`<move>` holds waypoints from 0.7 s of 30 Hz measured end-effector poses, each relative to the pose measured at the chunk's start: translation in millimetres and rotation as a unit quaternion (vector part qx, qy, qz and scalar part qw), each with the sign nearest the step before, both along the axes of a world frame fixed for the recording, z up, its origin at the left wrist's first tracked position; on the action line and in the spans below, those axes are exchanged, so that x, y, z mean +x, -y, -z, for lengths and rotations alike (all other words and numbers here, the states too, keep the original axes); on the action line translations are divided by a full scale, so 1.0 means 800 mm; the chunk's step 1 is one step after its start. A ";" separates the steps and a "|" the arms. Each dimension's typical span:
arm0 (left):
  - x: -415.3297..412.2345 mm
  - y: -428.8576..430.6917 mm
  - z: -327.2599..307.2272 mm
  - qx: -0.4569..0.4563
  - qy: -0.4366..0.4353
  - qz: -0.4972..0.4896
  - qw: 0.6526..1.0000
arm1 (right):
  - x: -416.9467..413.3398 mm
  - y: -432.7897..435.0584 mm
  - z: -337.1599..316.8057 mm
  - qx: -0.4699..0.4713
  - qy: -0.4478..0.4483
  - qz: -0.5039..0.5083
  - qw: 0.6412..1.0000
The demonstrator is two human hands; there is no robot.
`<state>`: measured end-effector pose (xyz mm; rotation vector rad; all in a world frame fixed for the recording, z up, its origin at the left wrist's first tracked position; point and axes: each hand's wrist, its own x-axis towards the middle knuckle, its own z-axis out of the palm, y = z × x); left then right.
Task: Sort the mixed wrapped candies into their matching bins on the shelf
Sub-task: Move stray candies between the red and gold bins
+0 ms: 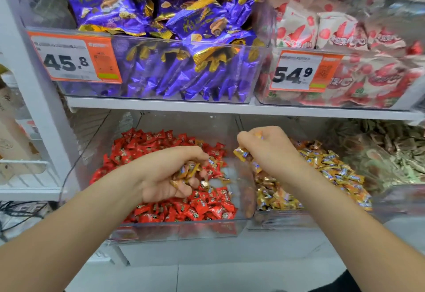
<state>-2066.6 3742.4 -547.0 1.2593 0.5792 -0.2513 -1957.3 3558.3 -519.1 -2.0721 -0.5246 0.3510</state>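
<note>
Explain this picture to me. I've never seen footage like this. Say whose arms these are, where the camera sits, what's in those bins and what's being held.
There is no machine here. These are a person's two bare arms, filmed by one wide-angle camera worn on the head, looking forward and down at a shop shelf. The left hand grips a bunch of gold-wrapped candies over the left bin, which is full of red candies. The right hand holds more gold ones above the right bin, which contains a gold pile. Higher up sit purple packets and red-and-white packets, behind orange price tags.
</note>
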 end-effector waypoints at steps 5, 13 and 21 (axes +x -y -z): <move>0.017 0.064 -0.012 -0.069 0.047 -0.003 0.996 | 0.075 0.062 0.036 -0.119 0.173 0.066 0.976; 0.071 0.146 -0.016 0.371 0.234 0.114 0.891 | 0.132 0.123 0.075 -0.222 0.283 -0.137 0.923; 0.158 0.166 0.009 0.596 0.231 0.189 0.746 | 0.119 0.144 0.042 -0.130 0.234 -0.031 0.963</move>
